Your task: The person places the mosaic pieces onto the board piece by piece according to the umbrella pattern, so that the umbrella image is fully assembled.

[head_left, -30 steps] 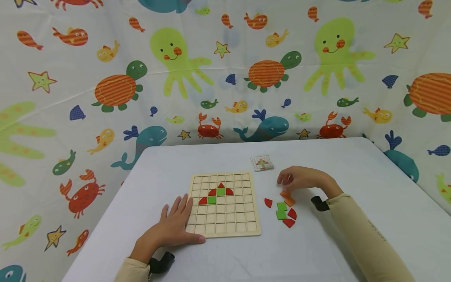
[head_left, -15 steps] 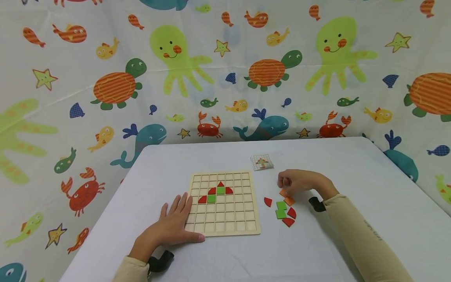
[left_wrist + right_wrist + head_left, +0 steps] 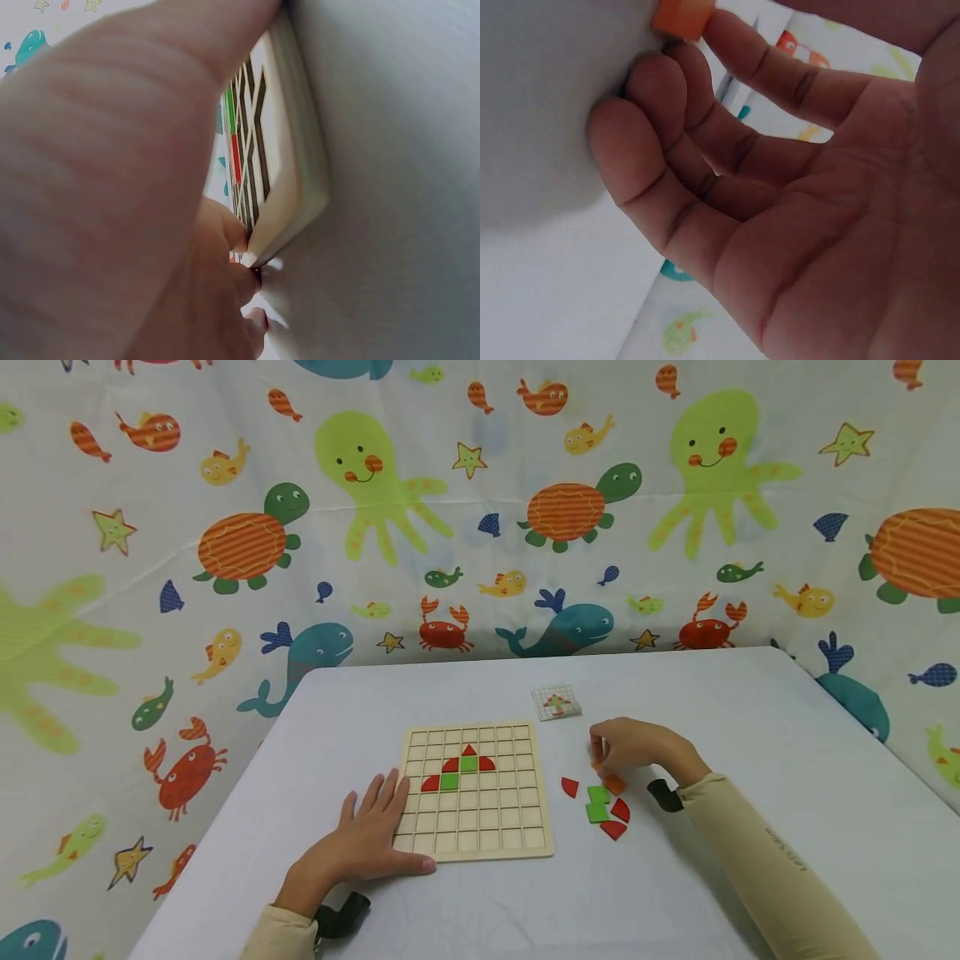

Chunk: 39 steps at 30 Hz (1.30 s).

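My left hand [image 3: 363,839] lies with spread, straight fingers along the left edge of a wooden grid board [image 3: 491,827], its thumb at the near left corner. On the board sit a red triangle [image 3: 468,750], red quarter-round tiles [image 3: 487,764] and two green square tiles [image 3: 468,764]. To the right of the board, my right hand [image 3: 641,747] pinches an orange tile [image 3: 684,16] between thumb and index finger, low at the tabletop; the other fingers are curled. A second orange tile [image 3: 614,784] lies just under that hand, partly covered by it.
Loose green squares [image 3: 597,812] and red quarter-rounds [image 3: 613,830] lie right of the board, with one red quarter-round [image 3: 570,787] nearer to it. A small pattern card [image 3: 557,702] lies behind, on the white table [image 3: 675,693]. A curtain with printed sea animals hangs beyond.
My right thumb and fingers have come down and closed on the orange tile. The left hand has stayed in place on the board; the head view has shifted slightly.
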Tool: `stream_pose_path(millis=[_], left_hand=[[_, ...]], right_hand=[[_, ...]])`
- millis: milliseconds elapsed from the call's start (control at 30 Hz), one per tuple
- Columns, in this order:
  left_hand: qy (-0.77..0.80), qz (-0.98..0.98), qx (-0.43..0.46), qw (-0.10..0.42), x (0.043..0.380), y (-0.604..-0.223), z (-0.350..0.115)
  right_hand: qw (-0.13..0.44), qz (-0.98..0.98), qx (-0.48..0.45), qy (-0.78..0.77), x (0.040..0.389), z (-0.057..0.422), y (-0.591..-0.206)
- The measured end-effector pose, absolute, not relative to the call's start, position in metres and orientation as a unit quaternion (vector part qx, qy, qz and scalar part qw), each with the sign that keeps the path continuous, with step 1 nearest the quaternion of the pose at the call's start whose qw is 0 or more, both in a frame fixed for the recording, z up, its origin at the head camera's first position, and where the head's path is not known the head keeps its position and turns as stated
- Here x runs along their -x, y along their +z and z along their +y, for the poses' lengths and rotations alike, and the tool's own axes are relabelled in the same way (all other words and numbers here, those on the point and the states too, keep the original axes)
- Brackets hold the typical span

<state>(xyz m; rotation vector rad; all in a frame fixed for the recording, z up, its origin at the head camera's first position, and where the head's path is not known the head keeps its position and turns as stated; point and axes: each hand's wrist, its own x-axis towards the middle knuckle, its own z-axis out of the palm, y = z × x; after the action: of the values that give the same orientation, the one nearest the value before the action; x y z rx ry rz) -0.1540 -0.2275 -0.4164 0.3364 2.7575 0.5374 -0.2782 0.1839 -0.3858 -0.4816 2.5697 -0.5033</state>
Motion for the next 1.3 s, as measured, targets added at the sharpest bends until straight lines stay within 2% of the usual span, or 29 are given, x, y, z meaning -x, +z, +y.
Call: stream_pose_path(millis=[533,800,1300], left_hand=[[0.181,0.964,-0.112,0.158,0.154,-0.42,-0.228],[0.181,0.963,-0.112,0.163,0.155,-0.419,-0.23],[0.178,0.964,-0.116,0.16,0.156,-0.42,-0.231]], right_hand=[[0.196,0.948,0.181,-0.175,0.278,0.173,-0.388],[0.14,0.925,0.255,-0.242,0.283,0.178,-0.39],[0.083,0.886,0.333,-0.312,0.277,0.147,-0.378]])
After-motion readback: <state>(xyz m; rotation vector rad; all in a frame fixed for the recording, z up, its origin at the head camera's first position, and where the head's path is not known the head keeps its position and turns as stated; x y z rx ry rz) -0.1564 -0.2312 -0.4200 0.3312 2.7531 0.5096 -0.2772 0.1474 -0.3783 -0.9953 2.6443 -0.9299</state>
